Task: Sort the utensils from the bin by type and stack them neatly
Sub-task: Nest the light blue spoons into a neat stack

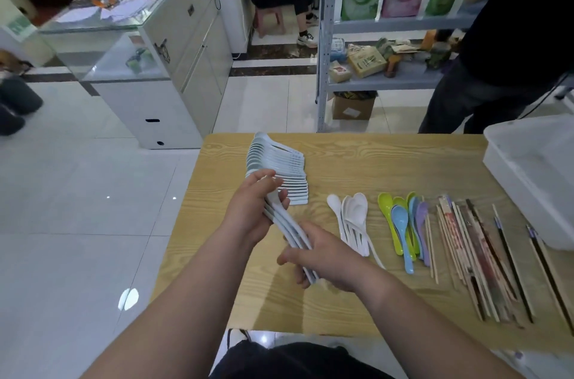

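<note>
Just left of frame centre, a nested bundle of white spoons [290,231] hangs above the table [357,304]. The left hand [248,210] is curled round its bowl end and the right hand [329,254] is wrapped round the handles. Best to square the handles flush, then lay the bundle against the stacked row [279,167] just above, clear of the coloured spoons [403,223] and chopsticks [475,254] at right.

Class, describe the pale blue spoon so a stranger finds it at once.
On the wooden table, find the coloured spoons between the white spoons and the chopsticks. Take the pale blue spoon on top, flanked by lime green and purple.
</note>
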Tool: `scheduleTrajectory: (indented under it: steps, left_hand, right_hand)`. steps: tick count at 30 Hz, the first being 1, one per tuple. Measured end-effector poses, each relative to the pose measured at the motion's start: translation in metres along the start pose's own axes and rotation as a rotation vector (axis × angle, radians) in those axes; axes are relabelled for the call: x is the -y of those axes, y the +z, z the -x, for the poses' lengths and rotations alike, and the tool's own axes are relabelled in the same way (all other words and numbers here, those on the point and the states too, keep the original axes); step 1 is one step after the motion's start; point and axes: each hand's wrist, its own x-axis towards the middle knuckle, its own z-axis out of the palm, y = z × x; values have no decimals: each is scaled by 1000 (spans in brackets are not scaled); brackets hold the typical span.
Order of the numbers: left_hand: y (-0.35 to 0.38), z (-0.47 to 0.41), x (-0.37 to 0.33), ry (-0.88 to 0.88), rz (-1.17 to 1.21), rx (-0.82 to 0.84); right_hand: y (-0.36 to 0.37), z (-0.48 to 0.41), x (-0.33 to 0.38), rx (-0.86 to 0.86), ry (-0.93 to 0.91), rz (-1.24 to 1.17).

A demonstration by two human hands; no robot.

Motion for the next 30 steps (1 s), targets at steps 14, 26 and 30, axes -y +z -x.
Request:
scheduleTrajectory:
  steps: [14, 26, 30]
  left_hand:
    - [-73, -9, -18, -59, -430, 2]
    - [-147, -59, -11, -201, -861, 199]
    - [-149, -66, 1, -107, -959, 259]
  right_hand:
    - [2, -33, 17, -96, -66, 741]
    - [36, -85, -3, -105, 76, 949]
    - [30, -99, -11, -51, 142, 799]
